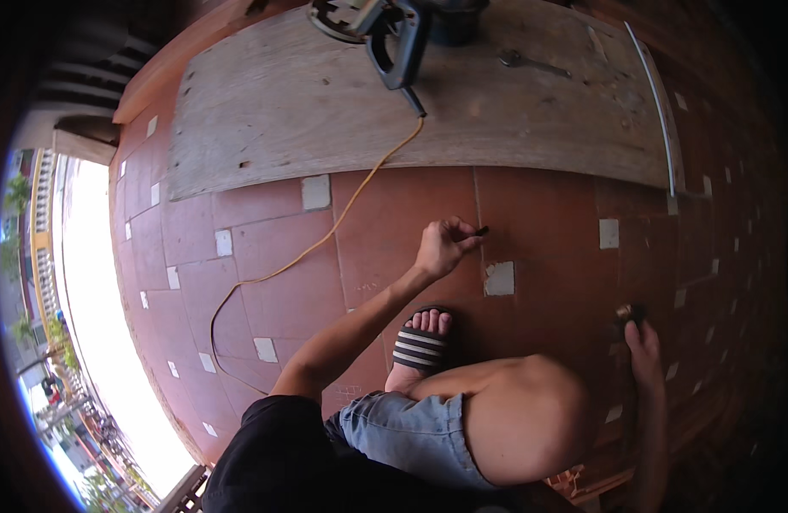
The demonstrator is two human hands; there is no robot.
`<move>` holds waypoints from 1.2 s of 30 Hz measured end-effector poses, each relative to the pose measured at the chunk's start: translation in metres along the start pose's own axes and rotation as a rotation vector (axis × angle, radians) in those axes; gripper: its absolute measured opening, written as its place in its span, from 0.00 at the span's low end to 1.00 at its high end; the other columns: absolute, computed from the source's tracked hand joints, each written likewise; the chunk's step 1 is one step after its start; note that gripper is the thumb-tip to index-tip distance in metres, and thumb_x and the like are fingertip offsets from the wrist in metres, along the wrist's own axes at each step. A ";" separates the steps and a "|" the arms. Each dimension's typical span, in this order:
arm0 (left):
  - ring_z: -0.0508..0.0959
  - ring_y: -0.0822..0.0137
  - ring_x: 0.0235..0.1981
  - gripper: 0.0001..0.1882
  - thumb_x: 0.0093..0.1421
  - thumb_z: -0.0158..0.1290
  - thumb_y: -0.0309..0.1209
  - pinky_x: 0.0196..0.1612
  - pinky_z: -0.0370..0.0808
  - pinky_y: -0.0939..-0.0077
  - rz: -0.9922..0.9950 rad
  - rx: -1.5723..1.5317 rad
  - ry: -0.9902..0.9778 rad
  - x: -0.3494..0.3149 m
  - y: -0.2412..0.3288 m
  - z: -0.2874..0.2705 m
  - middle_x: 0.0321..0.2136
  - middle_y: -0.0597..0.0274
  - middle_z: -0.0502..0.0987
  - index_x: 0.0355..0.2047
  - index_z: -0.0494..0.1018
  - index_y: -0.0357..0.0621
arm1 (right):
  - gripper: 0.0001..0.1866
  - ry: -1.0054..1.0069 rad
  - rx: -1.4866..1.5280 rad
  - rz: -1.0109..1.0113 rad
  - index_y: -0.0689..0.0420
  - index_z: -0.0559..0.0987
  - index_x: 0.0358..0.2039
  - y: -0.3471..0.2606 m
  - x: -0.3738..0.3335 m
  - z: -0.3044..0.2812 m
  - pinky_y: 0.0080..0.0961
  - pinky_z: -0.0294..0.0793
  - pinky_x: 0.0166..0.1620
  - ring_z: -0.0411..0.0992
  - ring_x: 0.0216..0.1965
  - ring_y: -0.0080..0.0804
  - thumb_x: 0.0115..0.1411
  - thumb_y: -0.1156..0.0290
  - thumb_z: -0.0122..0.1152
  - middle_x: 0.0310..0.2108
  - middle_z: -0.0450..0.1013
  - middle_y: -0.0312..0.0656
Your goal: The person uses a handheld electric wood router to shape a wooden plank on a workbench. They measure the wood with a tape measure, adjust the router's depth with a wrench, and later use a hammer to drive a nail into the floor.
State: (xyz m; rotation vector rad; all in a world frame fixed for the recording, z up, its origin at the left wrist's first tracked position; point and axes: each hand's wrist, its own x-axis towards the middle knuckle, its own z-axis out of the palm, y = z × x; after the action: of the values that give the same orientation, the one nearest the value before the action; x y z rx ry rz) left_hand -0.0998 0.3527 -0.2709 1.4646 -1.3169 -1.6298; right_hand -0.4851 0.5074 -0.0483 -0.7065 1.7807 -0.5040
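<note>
My left hand [443, 248] is raised over the tiled floor, thumb and fingers pinched on a small black piece [482, 231] whose kind I cannot make out. Off to the right, in shadow, my right hand [643, 349] is closed on a small dark object with a copper-coloured end [626, 313]. It is too dim to name. Beyond both hands, a power saw [398, 51] with a black handle rests on a wooden board [283, 111]. Neither hand touches the saw.
A yellow cord [332, 227] runs from the saw across the reddish tiles to the left of my foot [424, 338]. A wrench [535, 64] and a dark container [455, 21] are on the board. A thin white strip [655, 94] lies along its right edge.
</note>
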 end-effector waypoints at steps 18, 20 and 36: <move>0.88 0.58 0.35 0.08 0.60 0.70 0.26 0.39 0.84 0.68 0.381 0.234 -0.041 0.034 -0.025 0.060 0.36 0.49 0.87 0.34 0.82 0.34 | 0.18 0.469 -0.288 -0.436 0.64 0.78 0.45 0.027 0.178 0.201 0.49 0.80 0.42 0.81 0.36 0.60 0.65 0.62 0.68 0.33 0.81 0.58; 0.88 0.56 0.34 0.08 0.59 0.70 0.26 0.38 0.84 0.68 0.388 0.265 -0.039 0.034 -0.025 0.063 0.35 0.50 0.87 0.35 0.82 0.35 | 0.18 0.476 -0.444 -0.449 0.64 0.79 0.44 0.021 0.176 0.206 0.50 0.80 0.42 0.81 0.36 0.61 0.65 0.61 0.69 0.34 0.81 0.58; 0.86 0.52 0.31 0.09 0.60 0.68 0.26 0.35 0.83 0.64 0.481 0.201 -0.075 0.035 -0.033 0.063 0.35 0.51 0.86 0.38 0.83 0.35 | 0.20 0.379 -0.440 -0.534 0.61 0.78 0.54 0.017 0.179 0.207 0.46 0.81 0.41 0.82 0.37 0.59 0.62 0.71 0.70 0.36 0.82 0.55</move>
State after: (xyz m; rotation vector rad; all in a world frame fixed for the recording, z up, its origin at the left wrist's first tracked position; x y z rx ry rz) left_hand -0.1618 0.3509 -0.3207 1.0830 -1.7555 -1.2744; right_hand -0.3318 0.3996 -0.2481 -1.4964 2.0805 -0.6346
